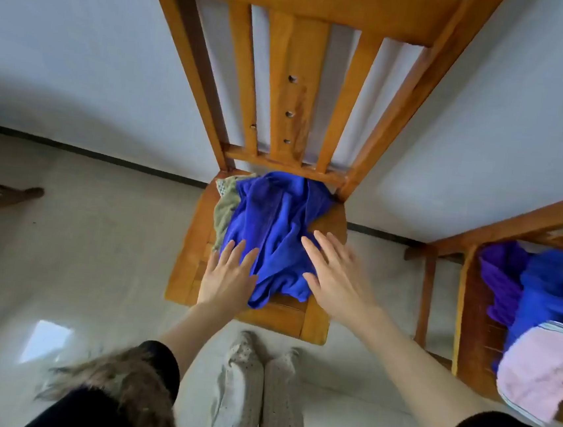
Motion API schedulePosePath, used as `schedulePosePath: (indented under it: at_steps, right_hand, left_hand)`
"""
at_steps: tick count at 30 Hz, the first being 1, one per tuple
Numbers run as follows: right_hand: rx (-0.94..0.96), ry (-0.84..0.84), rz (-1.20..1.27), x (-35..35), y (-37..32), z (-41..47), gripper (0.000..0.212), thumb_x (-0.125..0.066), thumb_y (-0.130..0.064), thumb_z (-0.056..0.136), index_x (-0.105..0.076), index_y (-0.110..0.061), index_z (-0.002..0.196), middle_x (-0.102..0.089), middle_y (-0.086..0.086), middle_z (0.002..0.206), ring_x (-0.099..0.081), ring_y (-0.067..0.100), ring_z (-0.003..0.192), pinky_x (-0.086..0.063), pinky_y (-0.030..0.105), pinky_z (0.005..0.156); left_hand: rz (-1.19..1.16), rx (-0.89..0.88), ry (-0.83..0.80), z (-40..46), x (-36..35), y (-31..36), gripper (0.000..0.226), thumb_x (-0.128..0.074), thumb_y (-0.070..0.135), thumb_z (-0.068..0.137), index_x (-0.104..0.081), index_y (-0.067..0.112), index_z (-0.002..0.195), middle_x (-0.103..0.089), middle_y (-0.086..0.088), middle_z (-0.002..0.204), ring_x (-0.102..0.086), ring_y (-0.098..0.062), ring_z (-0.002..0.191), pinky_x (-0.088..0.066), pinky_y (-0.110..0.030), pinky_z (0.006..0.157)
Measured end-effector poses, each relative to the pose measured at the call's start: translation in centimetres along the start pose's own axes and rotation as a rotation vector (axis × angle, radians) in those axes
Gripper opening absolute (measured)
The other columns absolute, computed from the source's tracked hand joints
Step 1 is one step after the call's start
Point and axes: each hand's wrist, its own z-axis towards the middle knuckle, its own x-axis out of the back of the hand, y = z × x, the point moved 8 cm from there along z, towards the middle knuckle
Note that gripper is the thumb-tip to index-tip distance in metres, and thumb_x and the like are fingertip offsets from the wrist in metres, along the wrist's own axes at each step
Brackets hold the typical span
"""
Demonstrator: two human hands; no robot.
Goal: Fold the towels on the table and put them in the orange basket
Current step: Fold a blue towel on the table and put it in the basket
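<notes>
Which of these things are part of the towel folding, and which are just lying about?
Part of the job:
- blue towel, crumpled on the wooden chair
- green towel under it
- left hand and right hand, fingers straight, at the blue towel
- pile of towels on the second chair, at right

Just there:
- wooden leg, far left
</notes>
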Motion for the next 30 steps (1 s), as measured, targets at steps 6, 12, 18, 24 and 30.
schedulePosePath:
  at_steps: [6,12,18,24,30]
  right_hand:
    - [0.035,-0.095,-0.06,-7.3,1.3,4.1,0.06,-0.044,-0.024,0.096,-0.016,-0.015,0.149,-0.016,0.005,0.156,-0.011,0.022,0.145,-0.015,0.041,0.113]
    - [0.086,0.016,-0.13,-8.6,0.7,6.2,0.044,-0.063,-0.01,0.08,-0.053,-0.011,0.123,-0.056,0.005,0.124,-0.046,0.025,0.124,-0.035,0.038,0.097]
    - [0.055,0.089,-0.158,-7.2,1.3,6.9,0.013,-0.068,-0.008,0.075,-0.07,-0.011,0.088,-0.069,0.003,0.093,-0.061,0.024,0.104,-0.046,0.038,0.082]
    - [0.055,0.119,0.025,-4.5,1.8,6.2,0.007,-0.061,-0.005,0.083,-0.067,-0.003,0.086,-0.069,0.012,0.093,-0.061,0.029,0.105,-0.045,0.041,0.082]
    - [-0.085,0.203,0.247,3.1,2.6,5.1,0.012,-0.048,-0.015,0.093,-0.056,-0.007,0.09,-0.064,0.012,0.088,-0.058,0.032,0.083,-0.04,0.038,0.067]
  left_hand:
    - [-0.086,-0.117,0.184,2.4,-3.8,1.2,0.045,-0.078,0.026,0.073,-0.065,0.007,0.111,-0.063,-0.014,0.109,-0.061,-0.034,0.095,-0.051,-0.041,0.075]
    - [-0.019,-0.034,0.148,4.8,-6.5,1.4,0.035,-0.047,0.008,0.091,-0.048,0.013,0.125,-0.05,-0.008,0.116,-0.047,-0.029,0.102,-0.038,-0.036,0.083]
    - [-0.333,-0.001,0.16,5.0,-4.9,0.9,0.021,-0.046,0.013,0.096,-0.062,0.01,0.11,-0.056,-0.005,0.107,-0.05,-0.024,0.098,-0.039,-0.032,0.084]
    - [-0.929,0.106,0.071,3.0,-2.1,1.1,0.007,-0.057,0.01,0.091,-0.056,0.017,0.091,-0.057,0.01,0.079,-0.051,0.003,0.071,-0.036,0.001,0.064]
    - [-0.961,0.013,0.135,1.8,6.0,1.1,0.005,-0.061,0.014,0.089,-0.058,0.017,0.086,-0.056,0.015,0.069,-0.051,0.001,0.062,-0.04,-0.006,0.062]
